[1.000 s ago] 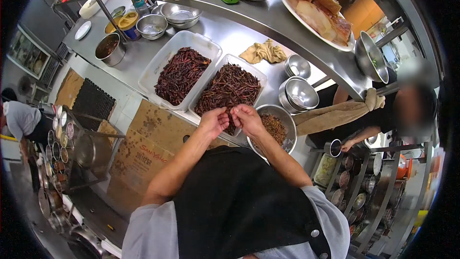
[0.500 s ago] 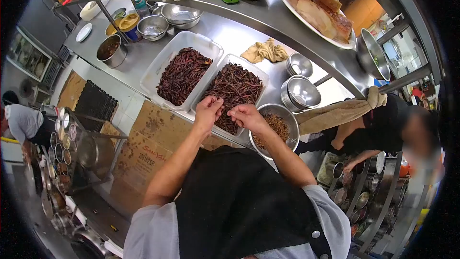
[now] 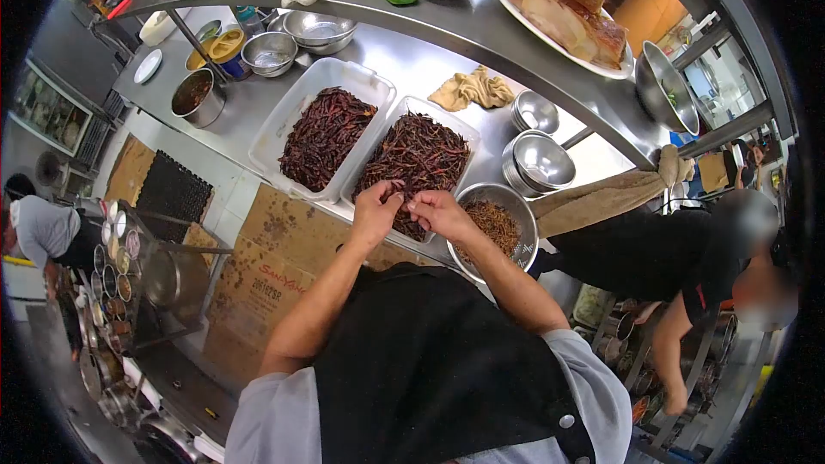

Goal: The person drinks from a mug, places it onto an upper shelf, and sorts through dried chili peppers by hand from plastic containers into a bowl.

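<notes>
Dark red dried chillies [image 3: 411, 150] fill the right plastic tub [image 3: 473, 144], and my two hands meet over its near end. My left hand [image 3: 378, 210] is closed in a pinch, fingertips at a dried chilli [image 3: 407, 192]. From the other side my right hand [image 3: 436, 210] pinches the same chilli, its fingertips almost touching the left ones. A second tub [image 3: 266, 139] of dried chillies [image 3: 324, 139] stands beside it on the left. Close to my right forearm is a metal colander [image 3: 531, 251] holding thin brown bits, possibly chilli stems [image 3: 492, 228].
A tan cloth [image 3: 471, 90] and stacked metal bowls [image 3: 543, 161] lie behind the tubs. Overhead, a metal shelf [image 3: 481, 30] carries a plate of meat [image 3: 574, 21]. A co-worker [image 3: 644, 249] leans in at the right; another person [image 3: 47, 219] is at the far left.
My hands have drawn closer together, fingertips nearly meeting over the tub. The co-worker at the right has leaned further in, one arm now hanging lower. Another person shows behind them.
</notes>
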The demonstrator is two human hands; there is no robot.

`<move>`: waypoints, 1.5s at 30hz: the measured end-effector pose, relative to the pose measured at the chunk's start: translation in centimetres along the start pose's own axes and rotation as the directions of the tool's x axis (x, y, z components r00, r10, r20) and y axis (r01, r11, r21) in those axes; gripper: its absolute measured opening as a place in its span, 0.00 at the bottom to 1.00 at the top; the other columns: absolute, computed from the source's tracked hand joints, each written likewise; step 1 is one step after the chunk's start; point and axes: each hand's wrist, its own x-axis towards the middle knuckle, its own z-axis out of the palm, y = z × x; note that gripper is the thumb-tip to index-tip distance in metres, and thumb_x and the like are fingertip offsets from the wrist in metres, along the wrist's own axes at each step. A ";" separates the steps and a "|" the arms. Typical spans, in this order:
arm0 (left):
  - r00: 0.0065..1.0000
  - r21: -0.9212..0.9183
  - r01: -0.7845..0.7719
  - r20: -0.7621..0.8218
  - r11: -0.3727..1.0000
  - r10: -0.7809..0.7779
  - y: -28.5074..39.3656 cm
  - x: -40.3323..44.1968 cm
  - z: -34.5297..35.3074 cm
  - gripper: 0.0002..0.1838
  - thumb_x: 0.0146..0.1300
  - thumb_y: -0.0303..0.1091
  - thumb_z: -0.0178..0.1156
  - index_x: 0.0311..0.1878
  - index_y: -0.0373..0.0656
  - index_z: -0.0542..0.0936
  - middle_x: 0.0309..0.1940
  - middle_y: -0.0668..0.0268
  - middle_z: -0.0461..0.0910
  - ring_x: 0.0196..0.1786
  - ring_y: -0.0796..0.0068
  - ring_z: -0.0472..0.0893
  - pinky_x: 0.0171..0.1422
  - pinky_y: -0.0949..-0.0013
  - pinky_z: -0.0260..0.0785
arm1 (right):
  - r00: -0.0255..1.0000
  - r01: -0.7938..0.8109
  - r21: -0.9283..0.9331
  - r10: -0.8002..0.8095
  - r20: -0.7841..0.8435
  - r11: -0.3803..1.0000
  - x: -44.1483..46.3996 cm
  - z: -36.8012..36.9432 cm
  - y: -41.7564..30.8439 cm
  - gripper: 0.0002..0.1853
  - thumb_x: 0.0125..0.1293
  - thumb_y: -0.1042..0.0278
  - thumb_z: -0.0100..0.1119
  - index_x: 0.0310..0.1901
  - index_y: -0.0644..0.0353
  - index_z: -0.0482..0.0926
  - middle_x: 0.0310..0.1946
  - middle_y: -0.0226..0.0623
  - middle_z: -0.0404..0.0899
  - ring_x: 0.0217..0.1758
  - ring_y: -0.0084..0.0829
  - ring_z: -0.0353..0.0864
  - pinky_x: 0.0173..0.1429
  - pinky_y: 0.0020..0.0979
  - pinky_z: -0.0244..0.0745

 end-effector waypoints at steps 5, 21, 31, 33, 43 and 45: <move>0.829 -0.676 0.558 0.427 0.482 -0.361 -2.0 0.2 -1.4 0.06 0.68 0.26 0.57 0.44 0.36 0.82 0.29 0.64 0.80 0.29 0.78 0.76 0.30 0.74 0.65 | 0.997 0.043 0.106 -0.049 0.063 0.993 -0.9 0.0 -0.5 0.11 0.76 0.62 0.58 0.35 0.58 0.81 0.23 0.22 0.76 0.24 0.15 0.71 0.28 0.22 0.63; 0.816 -0.687 0.570 0.409 0.451 -0.408 -2.6 -0.3 -0.5 0.06 0.73 0.34 0.61 0.41 0.43 0.79 0.32 0.68 0.80 0.29 0.80 0.76 0.27 0.76 0.64 | 0.921 0.316 -0.360 -0.375 -0.106 0.878 -0.6 0.6 -0.9 0.11 0.71 0.66 0.62 0.36 0.68 0.81 0.24 0.35 0.77 0.28 0.26 0.74 0.34 0.35 0.69; 0.754 -0.740 0.604 0.409 0.298 -0.514 -3.1 -0.6 -0.5 0.05 0.73 0.32 0.60 0.42 0.42 0.79 0.34 0.66 0.81 0.30 0.77 0.77 0.27 0.76 0.65 | 0.989 0.146 0.046 -0.147 0.004 0.988 -1.4 -0.2 -1.0 0.14 0.74 0.64 0.61 0.31 0.63 0.79 0.21 0.23 0.72 0.26 0.17 0.69 0.30 0.27 0.64; 0.814 -0.637 0.574 0.373 0.515 -0.446 -1.6 -0.9 -1.0 0.06 0.73 0.31 0.59 0.48 0.41 0.80 0.33 0.68 0.80 0.28 0.79 0.75 0.28 0.78 0.63 | 0.995 0.102 0.012 -0.102 0.004 0.995 -1.2 -0.6 -0.8 0.14 0.74 0.63 0.61 0.32 0.64 0.81 0.20 0.24 0.73 0.25 0.18 0.70 0.29 0.28 0.64; 0.803 -0.339 0.573 0.416 0.746 -0.428 -0.5 -0.9 1.0 0.07 0.73 0.32 0.63 0.43 0.38 0.83 0.26 0.72 0.76 0.24 0.85 0.69 0.26 0.80 0.60 | 1.000 0.002 -0.330 -0.009 -0.019 0.944 -3.7 -0.9 -1.3 0.11 0.71 0.64 0.61 0.39 0.63 0.86 0.20 0.34 0.76 0.25 0.22 0.70 0.32 0.33 0.67; 0.757 -0.370 0.634 0.478 0.679 -0.446 -0.1 -0.9 1.2 0.08 0.73 0.34 0.63 0.41 0.39 0.82 0.25 0.72 0.76 0.23 0.85 0.69 0.25 0.80 0.59 | 0.999 -0.006 -0.328 -0.007 -0.038 0.945 -4.4 -1.2 -1.3 0.10 0.71 0.64 0.62 0.39 0.63 0.86 0.21 0.36 0.76 0.25 0.24 0.71 0.32 0.34 0.68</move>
